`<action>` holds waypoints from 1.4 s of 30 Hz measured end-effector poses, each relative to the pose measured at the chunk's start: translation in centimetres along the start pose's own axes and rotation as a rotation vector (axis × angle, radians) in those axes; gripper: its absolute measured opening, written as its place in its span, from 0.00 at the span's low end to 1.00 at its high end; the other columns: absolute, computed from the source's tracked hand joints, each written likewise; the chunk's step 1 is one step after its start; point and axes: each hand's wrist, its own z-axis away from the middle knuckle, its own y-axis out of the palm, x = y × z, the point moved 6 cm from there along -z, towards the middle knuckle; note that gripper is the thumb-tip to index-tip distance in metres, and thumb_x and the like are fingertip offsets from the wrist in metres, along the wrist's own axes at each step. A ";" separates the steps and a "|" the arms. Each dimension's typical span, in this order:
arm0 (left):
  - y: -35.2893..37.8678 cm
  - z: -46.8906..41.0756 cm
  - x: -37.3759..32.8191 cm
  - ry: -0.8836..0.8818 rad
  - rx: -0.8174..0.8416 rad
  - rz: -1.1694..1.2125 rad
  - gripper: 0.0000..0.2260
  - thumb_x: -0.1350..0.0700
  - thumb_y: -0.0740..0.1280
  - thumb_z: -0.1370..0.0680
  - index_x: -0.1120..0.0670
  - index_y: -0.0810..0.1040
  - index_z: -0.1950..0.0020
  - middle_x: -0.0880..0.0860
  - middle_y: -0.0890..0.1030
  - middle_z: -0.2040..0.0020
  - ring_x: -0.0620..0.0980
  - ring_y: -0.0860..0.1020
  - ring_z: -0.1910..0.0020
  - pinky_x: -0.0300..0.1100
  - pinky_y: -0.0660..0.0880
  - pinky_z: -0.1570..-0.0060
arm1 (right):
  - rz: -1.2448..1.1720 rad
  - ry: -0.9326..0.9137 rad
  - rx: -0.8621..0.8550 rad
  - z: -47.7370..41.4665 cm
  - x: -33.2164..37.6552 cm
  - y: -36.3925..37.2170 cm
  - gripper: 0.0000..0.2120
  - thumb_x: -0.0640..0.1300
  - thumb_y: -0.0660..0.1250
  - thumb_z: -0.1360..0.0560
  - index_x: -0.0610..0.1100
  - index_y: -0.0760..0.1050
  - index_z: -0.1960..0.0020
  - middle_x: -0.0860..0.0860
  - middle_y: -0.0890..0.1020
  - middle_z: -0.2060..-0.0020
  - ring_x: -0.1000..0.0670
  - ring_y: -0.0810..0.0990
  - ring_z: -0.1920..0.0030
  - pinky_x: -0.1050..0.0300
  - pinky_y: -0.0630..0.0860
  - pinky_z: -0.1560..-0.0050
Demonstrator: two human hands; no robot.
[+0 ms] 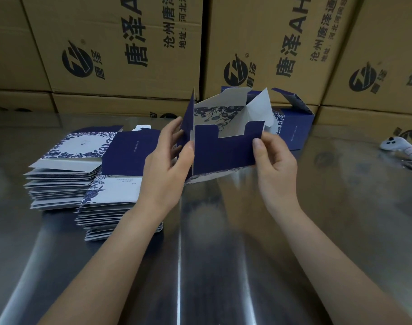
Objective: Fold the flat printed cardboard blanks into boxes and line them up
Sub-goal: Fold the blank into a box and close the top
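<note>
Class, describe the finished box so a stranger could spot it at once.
Look along the brown cartons behind the steel table. At their foot, right of centre, stands a dark blue box. Unlike the flat stacks and the half-folded box, it stands squared up, top flap open.

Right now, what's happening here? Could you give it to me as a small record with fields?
Place: steel table, brown cartons stacked behind
In hand: half-folded box, flaps open, held above the table
Left hand: grips the box's left corner
Right hand: pinches its right edge
Blanks: two flat stacks, left of the hands
Done: a folded box at the back right, top flap open
Also: white controller at far right
</note>
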 end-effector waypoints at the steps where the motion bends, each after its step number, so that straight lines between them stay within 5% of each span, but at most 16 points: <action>1: 0.0 0.0 0.0 0.016 -0.010 -0.036 0.23 0.44 0.60 0.21 0.41 0.65 0.26 0.45 0.77 0.34 0.42 0.77 0.38 0.51 0.77 0.40 | 0.008 -0.011 -0.004 0.1 0.1 0.0 0.07 0.41 0.61 0.18 0.50 0.77 0.46 0.58 0.80 0.52 0.61 0.77 0.52 0.69 0.73 0.54; 4: 0.0 0.1 -0.1 0.073 -0.047 -0.119 0.23 0.43 0.55 0.21 0.42 0.62 0.25 0.47 0.78 0.36 0.44 0.79 0.41 0.52 0.78 0.44 | 0.052 -0.045 -0.015 0.3 0.3 0.2 0.07 0.41 0.62 0.19 0.47 0.77 0.45 0.61 0.80 0.53 0.62 0.78 0.53 0.68 0.74 0.54; 6: 0.0 0.2 0.0 0.118 -0.070 -0.167 0.26 0.42 0.51 0.22 0.46 0.60 0.24 0.50 0.79 0.38 0.45 0.79 0.46 0.45 0.77 0.51 | 0.088 -0.066 -0.030 0.4 0.5 0.3 0.08 0.41 0.62 0.19 0.44 0.78 0.44 0.61 0.79 0.53 0.62 0.77 0.53 0.67 0.75 0.54; 8: 0.0 0.4 -0.1 0.166 -0.096 -0.218 0.28 0.43 0.49 0.22 0.49 0.59 0.24 0.51 0.81 0.46 0.41 0.78 0.57 0.32 0.69 0.62 | 0.130 -0.100 -0.054 0.6 0.8 0.4 0.08 0.40 0.63 0.19 0.41 0.79 0.44 0.62 0.79 0.53 0.63 0.77 0.53 0.70 0.73 0.55; 11: 0.0 0.7 -0.5 0.228 -0.140 -0.264 0.27 0.47 0.48 0.21 0.54 0.58 0.23 0.44 0.76 0.59 0.40 0.74 0.67 0.29 0.65 0.71 | 0.173 -0.137 -0.081 0.9 1.2 0.4 0.09 0.40 0.63 0.19 0.40 0.80 0.43 0.57 0.81 0.52 0.59 0.79 0.52 0.64 0.76 0.54; 16: -0.2 0.9 -0.8 0.256 -0.218 -0.335 0.26 0.53 0.50 0.20 0.55 0.53 0.21 0.45 0.71 0.64 0.41 0.72 0.71 0.29 0.63 0.74 | 0.209 -0.159 -0.144 1.4 1.8 0.6 0.16 0.40 0.66 0.21 0.38 0.75 0.34 0.53 0.79 0.42 0.53 0.79 0.40 0.47 0.80 0.44; 21: -0.1 1.0 -1.0 0.314 -0.240 -0.386 0.26 0.53 0.51 0.19 0.53 0.51 0.21 0.42 0.67 0.68 0.41 0.68 0.75 0.30 0.63 0.74 | 0.305 -0.263 -0.182 1.7 2.4 0.8 0.18 0.38 0.69 0.24 0.34 0.75 0.36 0.53 0.76 0.43 0.53 0.76 0.40 0.49 0.78 0.43; 24: 0.1 0.9 -1.0 0.342 -0.225 -0.402 0.25 0.52 0.52 0.19 0.50 0.52 0.22 0.45 0.74 0.65 0.39 0.71 0.74 0.28 0.65 0.73 | 0.324 -0.281 -0.190 1.7 2.4 0.8 0.18 0.37 0.69 0.25 0.34 0.76 0.36 0.53 0.77 0.43 0.52 0.77 0.40 0.48 0.78 0.43; 26: 0.2 1.0 -1.2 0.355 -0.206 -0.421 0.25 0.50 0.52 0.19 0.48 0.51 0.23 0.55 0.82 0.54 0.40 0.76 0.69 0.27 0.69 0.68 | 0.336 -0.284 -0.193 1.7 2.4 0.7 0.18 0.37 0.69 0.25 0.34 0.76 0.36 0.52 0.78 0.43 0.53 0.76 0.39 0.48 0.78 0.42; 31: 0.4 1.2 -1.8 0.350 -0.217 -0.426 0.26 0.50 0.58 0.20 0.47 0.53 0.22 0.57 0.79 0.37 0.53 0.84 0.54 0.50 0.82 0.57 | 0.365 -0.270 -0.197 1.6 2.0 0.5 0.17 0.35 0.69 0.25 0.35 0.77 0.37 0.44 0.82 0.42 0.56 0.76 0.39 0.53 0.76 0.39; 38: 0.3 1.2 -1.5 0.345 -0.224 -0.427 0.28 0.55 0.62 0.21 0.49 0.56 0.22 0.54 0.79 0.37 0.49 0.83 0.54 0.46 0.81 0.57 | 0.386 -0.291 -0.181 1.6 2.1 0.7 0.16 0.33 0.70 0.25 0.35 0.77 0.38 0.45 0.82 0.43 0.53 0.77 0.40 0.50 0.77 0.40; 42: 0.5 1.1 -1.2 0.367 -0.203 -0.456 0.28 0.58 0.62 0.20 0.49 0.58 0.22 0.53 0.80 0.43 0.47 0.78 0.62 0.42 0.74 0.64 | 0.419 -0.319 -0.139 1.7 2.2 0.9 0.17 0.32 0.70 0.25 0.35 0.77 0.37 0.42 0.82 0.44 0.41 0.81 0.43 0.52 0.77 0.39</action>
